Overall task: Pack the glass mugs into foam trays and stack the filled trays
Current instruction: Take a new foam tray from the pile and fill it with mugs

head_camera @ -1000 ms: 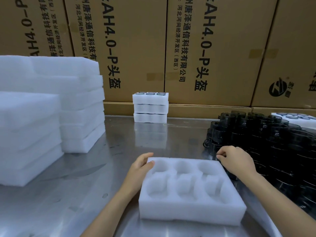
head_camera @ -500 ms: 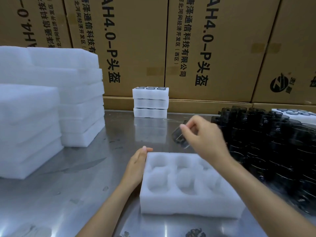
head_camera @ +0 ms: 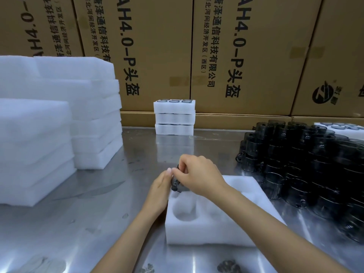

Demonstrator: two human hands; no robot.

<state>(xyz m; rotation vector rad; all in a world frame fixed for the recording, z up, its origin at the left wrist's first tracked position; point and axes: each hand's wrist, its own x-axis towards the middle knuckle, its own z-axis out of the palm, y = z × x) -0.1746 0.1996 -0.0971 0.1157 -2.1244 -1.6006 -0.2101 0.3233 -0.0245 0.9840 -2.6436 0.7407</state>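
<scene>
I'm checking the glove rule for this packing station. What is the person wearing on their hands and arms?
Nothing shows on either one. The left hand and right hand are bare, with no gloves, rings or watch in view, and both forearms are uncovered with no sleeves down to the picture's lower edge.

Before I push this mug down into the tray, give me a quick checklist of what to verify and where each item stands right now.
1. Mug held firmly: ok. The right hand grips the dark glass mug from above.
2. Tray steadied: ok. The left hand rests against the far left corner of the foam tray.
3. Target pocket free: cannot tell. The hands cover the far left pocket; the near left pocket shows no mug.
4. Mug lined up with the pocket: cannot tell, mostly hidden by the hands.
5. More mugs to hand: ok. The pile of mugs sits right of the tray.
6. Stacking spot: ok. The stack of filled trays stands at the back.
</scene>
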